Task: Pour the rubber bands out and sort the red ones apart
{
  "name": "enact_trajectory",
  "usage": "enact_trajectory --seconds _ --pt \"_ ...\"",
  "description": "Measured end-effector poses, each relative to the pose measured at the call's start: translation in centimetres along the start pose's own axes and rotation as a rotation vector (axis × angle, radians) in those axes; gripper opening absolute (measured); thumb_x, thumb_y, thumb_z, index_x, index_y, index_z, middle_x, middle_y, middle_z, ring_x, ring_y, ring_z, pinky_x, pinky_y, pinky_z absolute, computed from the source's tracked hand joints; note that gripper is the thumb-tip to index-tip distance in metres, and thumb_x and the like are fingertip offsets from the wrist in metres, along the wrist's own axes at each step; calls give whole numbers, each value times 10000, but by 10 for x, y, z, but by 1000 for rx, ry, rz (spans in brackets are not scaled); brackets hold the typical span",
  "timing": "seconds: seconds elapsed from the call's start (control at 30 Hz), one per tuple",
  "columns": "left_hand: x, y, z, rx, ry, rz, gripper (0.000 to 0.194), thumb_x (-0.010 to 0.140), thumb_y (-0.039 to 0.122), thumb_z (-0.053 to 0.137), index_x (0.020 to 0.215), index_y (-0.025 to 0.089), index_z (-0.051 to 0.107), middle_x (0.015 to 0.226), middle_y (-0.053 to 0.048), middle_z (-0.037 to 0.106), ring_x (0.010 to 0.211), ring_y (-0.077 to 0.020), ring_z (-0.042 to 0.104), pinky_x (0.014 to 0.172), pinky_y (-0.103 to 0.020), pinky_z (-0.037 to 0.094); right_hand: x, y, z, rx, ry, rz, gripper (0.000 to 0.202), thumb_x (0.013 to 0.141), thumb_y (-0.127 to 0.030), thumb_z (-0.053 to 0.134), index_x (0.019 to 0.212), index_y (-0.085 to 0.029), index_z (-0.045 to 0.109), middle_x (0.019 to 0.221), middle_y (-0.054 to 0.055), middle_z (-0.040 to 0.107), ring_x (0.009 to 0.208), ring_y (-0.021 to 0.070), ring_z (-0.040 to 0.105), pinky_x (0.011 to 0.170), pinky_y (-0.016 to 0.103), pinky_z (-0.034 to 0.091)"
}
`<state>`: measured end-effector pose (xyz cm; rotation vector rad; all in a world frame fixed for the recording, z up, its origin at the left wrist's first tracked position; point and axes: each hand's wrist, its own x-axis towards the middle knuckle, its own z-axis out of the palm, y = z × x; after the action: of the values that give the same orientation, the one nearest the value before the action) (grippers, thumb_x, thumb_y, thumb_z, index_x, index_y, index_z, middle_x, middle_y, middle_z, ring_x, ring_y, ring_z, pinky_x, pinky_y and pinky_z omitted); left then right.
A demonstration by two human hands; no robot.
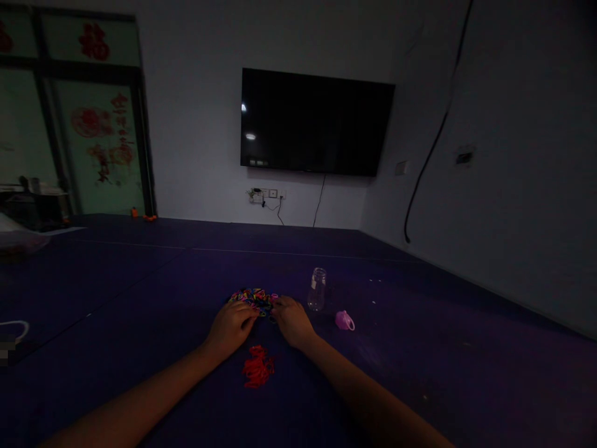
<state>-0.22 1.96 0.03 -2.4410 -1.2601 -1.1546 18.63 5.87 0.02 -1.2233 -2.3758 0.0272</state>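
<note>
A pile of small multicoloured rubber bands lies on the dark blue surface, between and beyond my two hands. At its left near edge rests my left hand, thumb and fingers drawn together against the bands. My right hand touches the pile's right side with its fingers curled; whatever is between the fingertips is too small to make out. Closer to me, between my forearms, sits a separate heap of red rubber bands. Right of my right hand stands a clear bottle, upright and uncapped. Beside it lies a pink lid with a loop.
A few small white scraps lie to the right. At the left edge are a white looped handle and a pale plastic bag. A black television hangs on the far wall; a dark cable dangles at right.
</note>
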Motion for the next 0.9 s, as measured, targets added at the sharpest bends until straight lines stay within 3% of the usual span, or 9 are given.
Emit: enact_trajectory --seconds 0.13,0.33,0.57,0.7,0.8,0.9 --pt "1 0 -3 -235 -72 -109 150 769 144 539 766 190 682 786 -28 720 760 -179 659 743 -319 509 0 1 2 11 -5 -7 307 935 -195 374 1078 -173 644 1183 105 618 1137 222 520 967 343 379" --pt "1 2 -9 -609 -322 -223 79 702 201 626 749 147 660 683 -14 688 633 -136 630 601 -224 471 -1 -1 0 -17 -11 -4 318 938 -195 366 1098 -141 636 1216 126 601 1202 237 471 986 352 364" --pt "2 -4 -9 -791 -468 -318 228 650 356 702 625 134 658 577 -21 659 519 -113 551 496 -194 369 0 -3 -3 -52 -50 -11 320 940 -190 354 1055 -150 650 1180 123 611 1117 220 531 956 336 389" --pt "4 -4 -10 -798 -379 -395 347 717 457 635 570 143 611 463 -1 594 435 -103 491 458 -199 329 1 -2 -2 -12 -6 8 314 930 -184 371 1080 -146 645 1215 119 593 1133 213 528 961 320 396" --pt "6 -4 -10 -684 -186 -445 385 759 478 579 547 157 583 433 18 547 436 -111 482 483 -216 358 0 -2 -1 75 86 -21 319 926 -180 376 1104 -146 639 1196 112 608 1110 197 551 945 304 420" --pt "6 -5 -7 -505 -12 -457 307 766 429 574 634 160 639 551 -5 621 534 -148 554 549 -247 413 -2 -4 1 177 209 -106 305 919 -178 391 1051 -158 665 1124 102 647 1044 181 591 907 291 453"
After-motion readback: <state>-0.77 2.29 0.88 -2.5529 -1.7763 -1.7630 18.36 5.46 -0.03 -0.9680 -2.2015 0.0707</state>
